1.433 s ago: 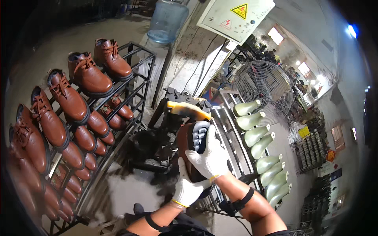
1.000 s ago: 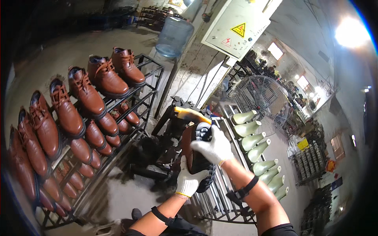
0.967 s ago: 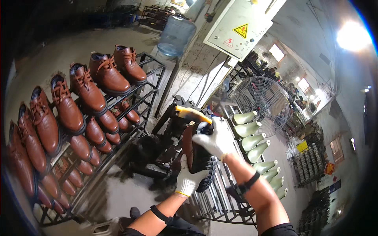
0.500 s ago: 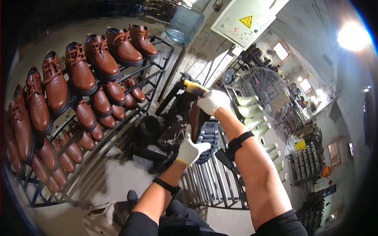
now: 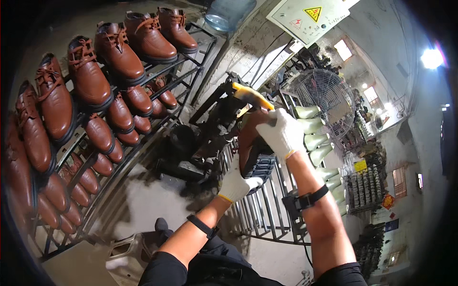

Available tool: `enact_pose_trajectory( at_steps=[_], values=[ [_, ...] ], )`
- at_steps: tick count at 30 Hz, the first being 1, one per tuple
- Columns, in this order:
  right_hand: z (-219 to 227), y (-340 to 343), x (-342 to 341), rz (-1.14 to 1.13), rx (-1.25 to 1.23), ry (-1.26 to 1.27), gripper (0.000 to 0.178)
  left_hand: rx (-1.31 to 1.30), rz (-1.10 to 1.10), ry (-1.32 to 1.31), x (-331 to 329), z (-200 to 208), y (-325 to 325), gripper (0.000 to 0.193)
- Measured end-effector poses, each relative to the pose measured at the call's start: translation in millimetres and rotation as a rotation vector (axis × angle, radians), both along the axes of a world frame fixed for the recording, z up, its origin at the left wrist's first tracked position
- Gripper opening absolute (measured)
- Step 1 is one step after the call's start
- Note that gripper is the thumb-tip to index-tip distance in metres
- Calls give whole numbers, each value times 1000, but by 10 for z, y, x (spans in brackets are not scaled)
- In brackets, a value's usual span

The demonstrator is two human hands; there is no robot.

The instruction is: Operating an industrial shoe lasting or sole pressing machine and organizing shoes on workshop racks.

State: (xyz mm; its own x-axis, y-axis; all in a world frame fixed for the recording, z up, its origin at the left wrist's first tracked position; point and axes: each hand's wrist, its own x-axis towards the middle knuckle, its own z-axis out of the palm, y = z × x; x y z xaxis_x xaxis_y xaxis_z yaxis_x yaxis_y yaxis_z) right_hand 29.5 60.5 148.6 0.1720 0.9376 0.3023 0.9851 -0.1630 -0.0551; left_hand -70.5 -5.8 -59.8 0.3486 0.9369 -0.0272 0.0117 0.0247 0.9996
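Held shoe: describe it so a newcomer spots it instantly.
From the big caged fan right of centre, go left to the yellow-orange bar. Just below it, the shoe sits between two white gloves, left hand lower, right hand higher. Unlike the laced brown shoes racked at left, it shows its dark ridged sole.
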Motion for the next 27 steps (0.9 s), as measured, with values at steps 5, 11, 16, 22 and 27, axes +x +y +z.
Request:
enact_pose_trajectory(
  at_steps=[5,11,16,22,27],
  values=[
    [363,401,-20,-95,-497,-80,64,46,49,-41,163,41,61,121],
    [-60,-29,-145,-174,-17,-81,45,159,-7,-97,73,-141,176,118],
    [-698,-1166,-416,218,236,23,37,151,-361,-1,-660,-875,-241,116],
    [-588,-1866,-390,67,-62,398,82,-422,-804,-351,-974,-1084,-937,105],
    [-620,-1542,-404,449,-220,551,88,-1264,-428,-1252,-1160,-1717,-973,55]
  ],
)
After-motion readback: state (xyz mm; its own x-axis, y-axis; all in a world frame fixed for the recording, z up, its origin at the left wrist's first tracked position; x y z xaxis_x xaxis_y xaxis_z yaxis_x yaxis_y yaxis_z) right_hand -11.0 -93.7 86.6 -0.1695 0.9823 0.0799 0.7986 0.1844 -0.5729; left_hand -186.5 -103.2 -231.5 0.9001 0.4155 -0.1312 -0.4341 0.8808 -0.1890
